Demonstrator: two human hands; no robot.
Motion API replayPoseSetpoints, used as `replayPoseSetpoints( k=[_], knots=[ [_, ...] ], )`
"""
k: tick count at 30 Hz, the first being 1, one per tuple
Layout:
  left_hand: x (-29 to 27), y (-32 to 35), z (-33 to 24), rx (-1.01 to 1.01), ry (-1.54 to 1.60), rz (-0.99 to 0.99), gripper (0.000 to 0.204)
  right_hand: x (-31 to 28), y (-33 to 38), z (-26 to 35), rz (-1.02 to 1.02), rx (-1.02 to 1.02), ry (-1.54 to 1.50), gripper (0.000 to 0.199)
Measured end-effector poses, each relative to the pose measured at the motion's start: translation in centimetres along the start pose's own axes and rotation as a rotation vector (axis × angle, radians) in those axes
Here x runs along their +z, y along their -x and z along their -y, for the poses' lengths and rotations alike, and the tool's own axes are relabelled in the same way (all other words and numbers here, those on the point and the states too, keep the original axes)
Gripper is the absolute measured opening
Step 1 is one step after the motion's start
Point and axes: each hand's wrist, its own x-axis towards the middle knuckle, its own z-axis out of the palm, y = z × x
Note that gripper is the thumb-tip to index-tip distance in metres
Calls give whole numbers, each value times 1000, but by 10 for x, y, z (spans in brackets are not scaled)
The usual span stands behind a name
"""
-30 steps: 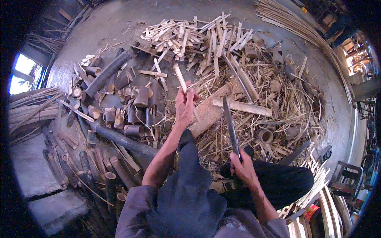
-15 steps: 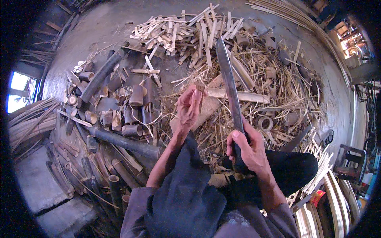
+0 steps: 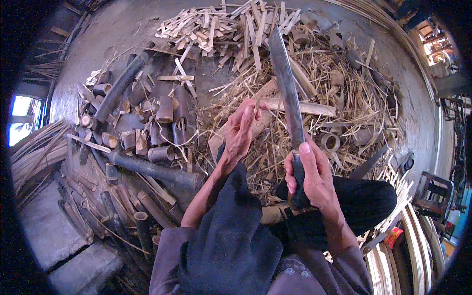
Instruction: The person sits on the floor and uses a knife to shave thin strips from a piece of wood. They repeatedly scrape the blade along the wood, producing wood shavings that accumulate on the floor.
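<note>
My right hand [image 3: 317,174] is wrapped round the dark handle of a long machete [image 3: 289,88]. Its blade points up and away, with the broad flat side showing. To the left of the blade, my left hand [image 3: 239,132] pinches a small bamboo piece [image 3: 257,105] between thumb and fingers. Most of that piece is hidden by the fingers. Blade and bamboo piece are apart. Behind the blade lies a pale split bamboo strip [image 3: 314,107], and beneath my left hand there is a light wooden block [image 3: 260,129], partly covered.
Shavings [image 3: 364,98] cover the floor ahead and right. A heap of split bamboo pieces [image 3: 211,29] lies farther off. Cut bamboo sections [image 3: 165,109] and dark poles [image 3: 152,170] are at left, and long pale strips [image 3: 415,241] at lower right.
My left hand has shifted slightly right, and the bamboo piece has turned so less of it shows. The machete has rolled a little, showing more of its flat side.
</note>
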Motion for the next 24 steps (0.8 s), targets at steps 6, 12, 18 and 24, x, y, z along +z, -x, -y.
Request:
replayPoseSetpoints(
  k=[6,12,18,24],
  knots=[
    [10,3,-2,9,113,66,29,2,0,0,-33,63,-17,43],
    [11,15,6,-146,211,100,23,5,-3,6,-27,92,-31,47],
    [15,19,-4,-230,183,106,23,4,-4,2,4,108,-30,47],
    [15,18,-2,-222,110,128,23,6,-2,5,-6,121,-6,46]
  ],
)
